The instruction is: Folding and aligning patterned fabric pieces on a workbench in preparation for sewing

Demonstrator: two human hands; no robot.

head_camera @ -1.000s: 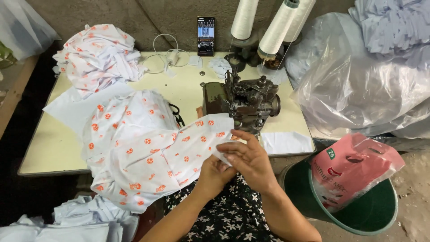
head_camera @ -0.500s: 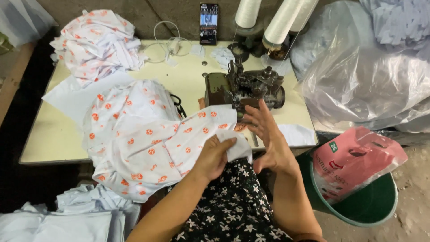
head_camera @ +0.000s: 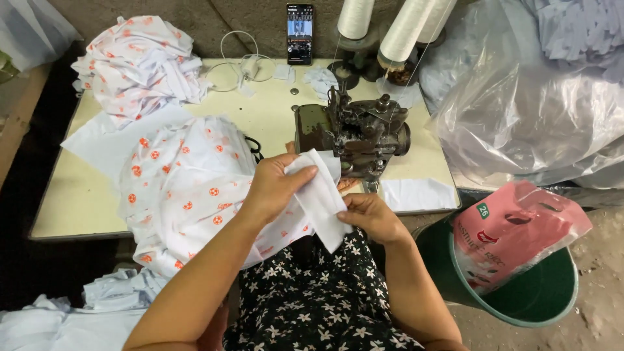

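Observation:
My left hand (head_camera: 276, 185) presses on a folded white fabric strip (head_camera: 322, 198) and pinches its upper end just in front of the dark sewing machine (head_camera: 354, 133). My right hand (head_camera: 370, 218) grips the strip's lower end near the table's front edge. The strip is attached to a white garment with orange dots (head_camera: 188, 188) that drapes over the table edge onto my lap.
A pile of the same dotted fabric (head_camera: 140, 62) lies at the table's far left. A phone (head_camera: 299, 25) leans at the back, beside thread cones (head_camera: 406, 29). A green bucket (head_camera: 552, 289) holding a pink bag (head_camera: 513, 231) stands at right. Clear plastic bags (head_camera: 520, 117) are beyond it.
Both hands moved from the garment's edge up toward the machine. The white strip is now folded over and held between them, with the left hand on top.

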